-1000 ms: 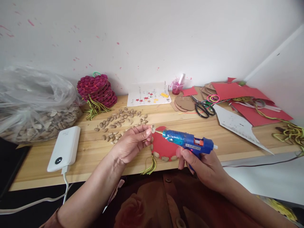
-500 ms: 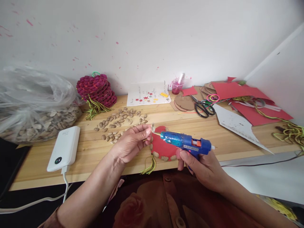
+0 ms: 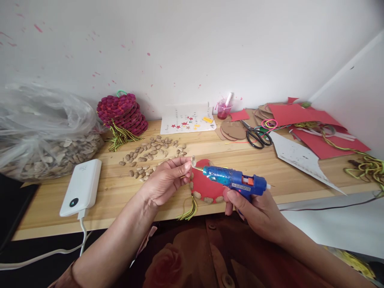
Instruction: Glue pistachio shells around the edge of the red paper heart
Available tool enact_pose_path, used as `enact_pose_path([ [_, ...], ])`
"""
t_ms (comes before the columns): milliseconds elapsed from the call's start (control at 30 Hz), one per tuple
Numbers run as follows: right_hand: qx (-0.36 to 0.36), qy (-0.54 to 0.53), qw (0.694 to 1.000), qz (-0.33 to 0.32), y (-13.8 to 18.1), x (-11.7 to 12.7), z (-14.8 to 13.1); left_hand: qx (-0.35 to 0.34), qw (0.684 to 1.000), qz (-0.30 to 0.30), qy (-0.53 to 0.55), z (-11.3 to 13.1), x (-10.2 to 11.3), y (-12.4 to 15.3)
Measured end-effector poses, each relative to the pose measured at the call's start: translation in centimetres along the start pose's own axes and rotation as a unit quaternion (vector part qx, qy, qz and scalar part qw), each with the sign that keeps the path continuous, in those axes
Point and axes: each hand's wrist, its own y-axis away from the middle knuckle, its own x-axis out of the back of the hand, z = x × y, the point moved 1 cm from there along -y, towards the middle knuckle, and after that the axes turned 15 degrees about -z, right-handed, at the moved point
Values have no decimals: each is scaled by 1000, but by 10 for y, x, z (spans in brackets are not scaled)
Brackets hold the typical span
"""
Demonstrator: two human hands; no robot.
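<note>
My left hand [image 3: 168, 178] pinches a peanut shell half [image 3: 193, 161] between thumb and fingers, hollow side toward the right. Wrapped round the handle of a blue hot glue gun [image 3: 234, 180], my right hand [image 3: 252, 208] holds its nozzle tip at the shell; whether they touch I cannot tell. Beneath both hands lies a red round card [image 3: 205, 186] with shells set along its lower and left rim, partly hidden by the gun. A yellow-green tassel [image 3: 189, 209] hangs from the card's lower left. Loose peanut shells [image 3: 151, 150] are scattered left of the card.
At left stand a plastic bag of shells [image 3: 45, 152] and a white power bank [image 3: 81, 188]. Purple shell-covered discs [image 3: 123, 112], a star-marked paper [image 3: 188, 120] and a pink cup [image 3: 224, 110] line the wall. Scissors [image 3: 258, 136], cardboard circles [image 3: 232, 130] and red card sheets [image 3: 309, 116] lie at right.
</note>
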Motion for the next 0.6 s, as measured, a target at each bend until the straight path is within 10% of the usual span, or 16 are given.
enact_pose_path([
  [600, 12, 9, 1000, 6, 1, 3, 5, 4, 1000, 3, 0, -2, 0, -3],
])
